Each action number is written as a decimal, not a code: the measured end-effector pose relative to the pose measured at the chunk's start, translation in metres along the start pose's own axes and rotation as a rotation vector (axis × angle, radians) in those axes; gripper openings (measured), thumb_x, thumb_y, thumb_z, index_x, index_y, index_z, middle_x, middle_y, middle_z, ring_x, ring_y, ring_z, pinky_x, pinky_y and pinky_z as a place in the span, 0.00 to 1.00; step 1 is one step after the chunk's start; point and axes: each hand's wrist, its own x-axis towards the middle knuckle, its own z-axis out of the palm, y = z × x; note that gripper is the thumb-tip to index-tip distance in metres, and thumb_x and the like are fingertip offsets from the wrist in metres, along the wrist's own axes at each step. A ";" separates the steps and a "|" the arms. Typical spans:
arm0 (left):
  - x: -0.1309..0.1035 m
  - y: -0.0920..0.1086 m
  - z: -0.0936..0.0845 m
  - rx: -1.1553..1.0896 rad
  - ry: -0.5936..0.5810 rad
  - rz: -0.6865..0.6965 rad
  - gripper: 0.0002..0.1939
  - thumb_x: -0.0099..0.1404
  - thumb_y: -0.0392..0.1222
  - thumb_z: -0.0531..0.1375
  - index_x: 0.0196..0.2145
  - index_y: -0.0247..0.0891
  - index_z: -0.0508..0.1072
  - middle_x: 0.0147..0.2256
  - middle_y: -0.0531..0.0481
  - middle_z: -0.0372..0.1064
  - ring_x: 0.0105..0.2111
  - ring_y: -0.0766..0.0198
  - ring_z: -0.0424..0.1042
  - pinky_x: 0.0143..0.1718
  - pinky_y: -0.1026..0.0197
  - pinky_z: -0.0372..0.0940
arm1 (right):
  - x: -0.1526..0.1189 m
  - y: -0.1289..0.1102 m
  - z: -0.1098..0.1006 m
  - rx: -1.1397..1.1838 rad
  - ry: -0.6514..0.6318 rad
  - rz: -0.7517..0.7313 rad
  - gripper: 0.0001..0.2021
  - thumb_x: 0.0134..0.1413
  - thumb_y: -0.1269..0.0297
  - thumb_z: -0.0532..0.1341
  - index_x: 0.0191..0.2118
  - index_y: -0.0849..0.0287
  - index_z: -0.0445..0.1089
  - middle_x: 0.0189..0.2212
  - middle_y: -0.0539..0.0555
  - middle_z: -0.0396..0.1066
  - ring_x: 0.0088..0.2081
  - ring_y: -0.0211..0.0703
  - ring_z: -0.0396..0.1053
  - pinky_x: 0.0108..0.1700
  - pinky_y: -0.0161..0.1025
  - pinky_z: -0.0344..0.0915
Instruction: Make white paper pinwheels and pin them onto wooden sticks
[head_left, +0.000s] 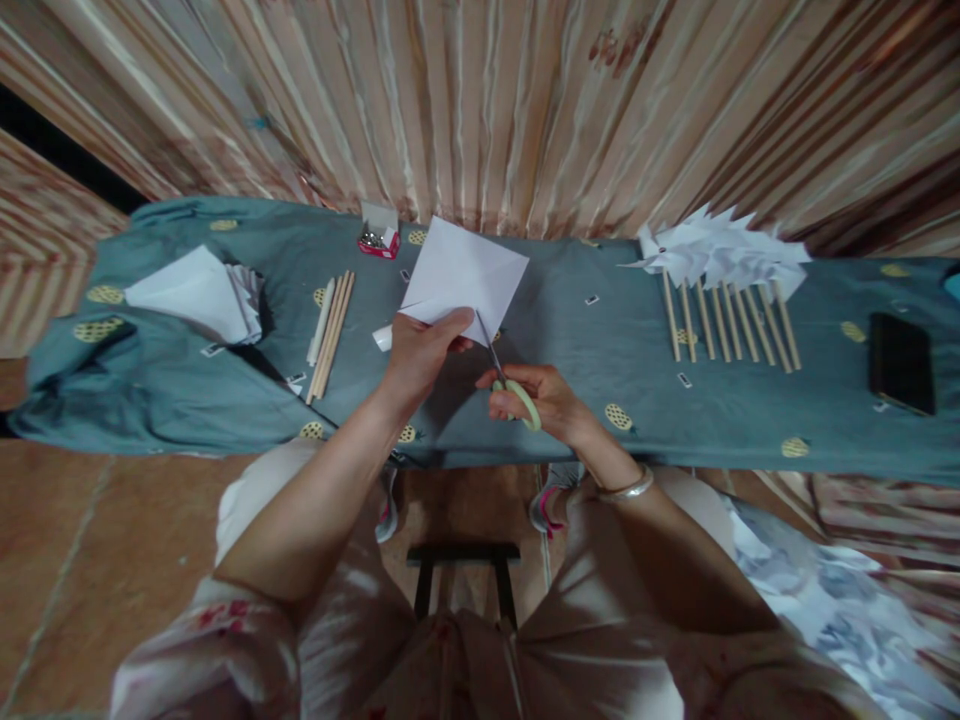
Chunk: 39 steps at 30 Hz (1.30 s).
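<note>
A white square of paper (466,268) is held above the table in my left hand (426,348), with the thumb on top near its lower corner. In my right hand (536,398) are scissors (521,400) with pale green handles. Their blades point up and left and overlap the paper's lower corner beside my left thumb. How far the blades are parted is too small to tell. A white rolled piece (383,338) lies just left of my left hand, partly hidden by it.
The long table has a green cloth (577,345). On its left are stacked white papers (196,290) and thin sticks (334,335). A small red box (379,240) stands at the back. Paper pinwheels (727,252) on sticks and a dark phone (901,362) lie right.
</note>
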 end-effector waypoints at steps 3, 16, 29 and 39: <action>0.000 0.000 0.000 -0.018 -0.004 0.001 0.10 0.47 0.43 0.70 0.25 0.36 0.76 0.22 0.54 0.72 0.19 0.69 0.67 0.21 0.67 0.64 | 0.001 0.001 0.000 0.003 -0.006 -0.004 0.25 0.36 0.46 0.74 0.35 0.60 0.74 0.21 0.46 0.71 0.23 0.33 0.68 0.29 0.32 0.68; 0.002 0.001 -0.003 -0.043 -0.015 -0.020 0.09 0.46 0.41 0.70 0.25 0.35 0.77 0.22 0.53 0.74 0.18 0.69 0.68 0.20 0.67 0.63 | 0.003 0.002 0.001 0.035 -0.005 0.006 0.23 0.31 0.50 0.76 0.32 0.61 0.75 0.20 0.46 0.71 0.23 0.33 0.69 0.27 0.30 0.66; 0.003 0.003 -0.002 -0.039 -0.006 -0.032 0.10 0.45 0.42 0.71 0.23 0.35 0.76 0.20 0.54 0.73 0.17 0.69 0.67 0.20 0.67 0.63 | 0.004 0.007 0.001 0.042 0.019 -0.010 0.23 0.31 0.52 0.77 0.35 0.60 0.76 0.20 0.46 0.71 0.22 0.33 0.69 0.26 0.31 0.66; 0.003 0.003 -0.003 -0.033 -0.008 -0.024 0.10 0.45 0.43 0.71 0.23 0.35 0.77 0.21 0.53 0.74 0.19 0.68 0.69 0.21 0.67 0.66 | 0.004 0.005 0.002 0.082 0.030 0.005 0.22 0.29 0.54 0.77 0.33 0.60 0.77 0.20 0.45 0.71 0.22 0.32 0.68 0.25 0.31 0.65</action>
